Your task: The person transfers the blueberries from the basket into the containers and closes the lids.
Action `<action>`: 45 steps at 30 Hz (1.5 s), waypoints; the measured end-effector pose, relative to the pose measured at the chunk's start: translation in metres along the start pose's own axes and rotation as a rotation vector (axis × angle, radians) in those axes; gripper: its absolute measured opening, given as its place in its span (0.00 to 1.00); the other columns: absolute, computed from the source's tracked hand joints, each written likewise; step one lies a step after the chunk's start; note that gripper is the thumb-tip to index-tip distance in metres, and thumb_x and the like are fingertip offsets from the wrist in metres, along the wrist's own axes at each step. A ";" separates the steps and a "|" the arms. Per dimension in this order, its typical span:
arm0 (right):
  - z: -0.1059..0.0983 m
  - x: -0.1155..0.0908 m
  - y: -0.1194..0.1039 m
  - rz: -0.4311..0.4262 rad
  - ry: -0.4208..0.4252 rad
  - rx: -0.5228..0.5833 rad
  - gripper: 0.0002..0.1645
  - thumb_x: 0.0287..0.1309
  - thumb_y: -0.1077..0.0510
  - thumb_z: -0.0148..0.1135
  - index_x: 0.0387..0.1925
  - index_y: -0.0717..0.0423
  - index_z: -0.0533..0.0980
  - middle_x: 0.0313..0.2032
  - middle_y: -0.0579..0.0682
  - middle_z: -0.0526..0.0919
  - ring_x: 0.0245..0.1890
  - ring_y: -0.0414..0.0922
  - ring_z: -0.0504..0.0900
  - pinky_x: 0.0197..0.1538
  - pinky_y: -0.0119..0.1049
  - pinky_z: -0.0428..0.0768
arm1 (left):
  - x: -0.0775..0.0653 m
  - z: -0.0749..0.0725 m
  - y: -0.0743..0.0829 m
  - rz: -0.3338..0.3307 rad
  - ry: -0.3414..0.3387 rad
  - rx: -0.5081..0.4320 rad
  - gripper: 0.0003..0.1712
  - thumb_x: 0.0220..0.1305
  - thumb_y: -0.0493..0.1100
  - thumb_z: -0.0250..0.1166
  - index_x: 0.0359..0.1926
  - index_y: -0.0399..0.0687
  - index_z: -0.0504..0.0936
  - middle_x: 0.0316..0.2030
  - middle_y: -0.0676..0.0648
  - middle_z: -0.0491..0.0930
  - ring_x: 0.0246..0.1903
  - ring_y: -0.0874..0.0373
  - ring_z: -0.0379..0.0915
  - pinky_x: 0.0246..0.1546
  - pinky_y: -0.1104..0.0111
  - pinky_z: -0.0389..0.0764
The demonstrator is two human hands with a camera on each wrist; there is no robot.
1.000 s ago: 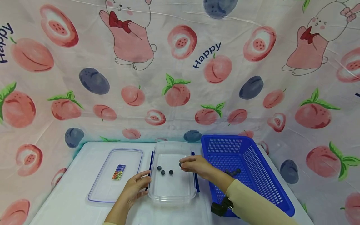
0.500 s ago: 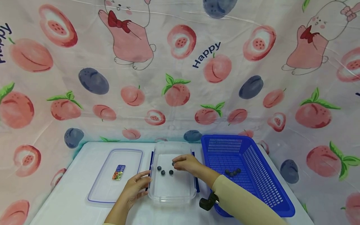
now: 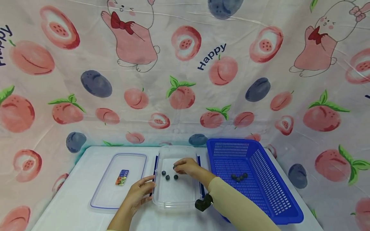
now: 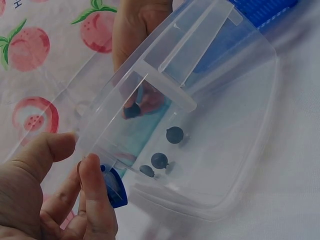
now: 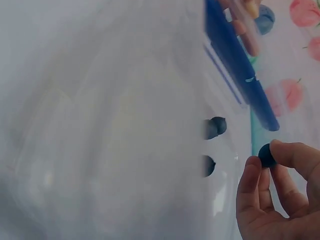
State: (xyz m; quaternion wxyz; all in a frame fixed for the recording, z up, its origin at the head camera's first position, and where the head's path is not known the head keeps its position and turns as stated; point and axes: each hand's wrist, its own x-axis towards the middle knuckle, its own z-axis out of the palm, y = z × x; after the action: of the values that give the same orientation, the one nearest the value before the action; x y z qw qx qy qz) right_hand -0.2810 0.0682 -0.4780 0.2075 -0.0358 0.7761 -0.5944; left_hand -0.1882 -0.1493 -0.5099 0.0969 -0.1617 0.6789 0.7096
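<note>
A clear plastic food container (image 3: 185,194) with blue side latches stands mid-table, several blueberries (image 3: 176,177) lying on its bottom. My left hand (image 3: 139,193) grips its left side, thumb at the rim and fingers by the blue latch (image 4: 115,186). Over the container, my right hand (image 3: 188,167) pinches one blueberry (image 5: 266,156) between thumb and fingertips. That berry is low inside the walls in the left wrist view, close to the others. To the right, a blue basket (image 3: 277,179) bears more blueberries (image 3: 239,177) in a small cluster.
Left of the container lies its clear lid (image 3: 101,192), edged in blue, with a colourful label (image 3: 122,177). A white cover (image 3: 72,192) lies over the table. Behind hangs a fruit-and-rabbit printed cloth (image 3: 162,96). A black device (image 3: 203,202) is strapped at my right wrist.
My right hand has moved left with the pinched blueberry, from the container's right side toward the berries. The basket's cluster has come into fuller view. My left hand has stayed put.
</note>
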 end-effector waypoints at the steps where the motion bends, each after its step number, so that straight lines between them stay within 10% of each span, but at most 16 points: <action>1: 0.001 0.001 0.000 0.006 0.004 -0.014 0.20 0.57 0.68 0.65 0.51 0.74 0.77 0.43 0.60 0.85 0.39 0.44 0.85 0.48 0.40 0.84 | 0.000 0.000 0.000 0.000 0.000 -0.001 0.26 0.62 0.41 0.66 0.61 0.41 0.77 0.37 0.48 0.80 0.36 0.55 0.72 0.33 0.66 0.82; 45: 0.013 0.019 0.017 0.140 0.191 -0.233 0.11 0.48 0.69 0.70 0.37 0.64 0.84 0.30 0.51 0.85 0.25 0.38 0.79 0.34 0.31 0.82 | -0.002 -0.002 0.003 -0.002 -0.017 -0.004 0.27 0.63 0.42 0.66 0.63 0.42 0.76 0.41 0.47 0.80 0.39 0.53 0.71 0.36 0.65 0.83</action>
State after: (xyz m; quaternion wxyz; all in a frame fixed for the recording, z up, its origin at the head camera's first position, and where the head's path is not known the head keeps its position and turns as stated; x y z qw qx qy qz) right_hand -0.2903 0.0553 -0.5018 0.1680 0.0513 0.8565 -0.4853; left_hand -0.1869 -0.1510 -0.5064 0.1032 -0.1568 0.6766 0.7121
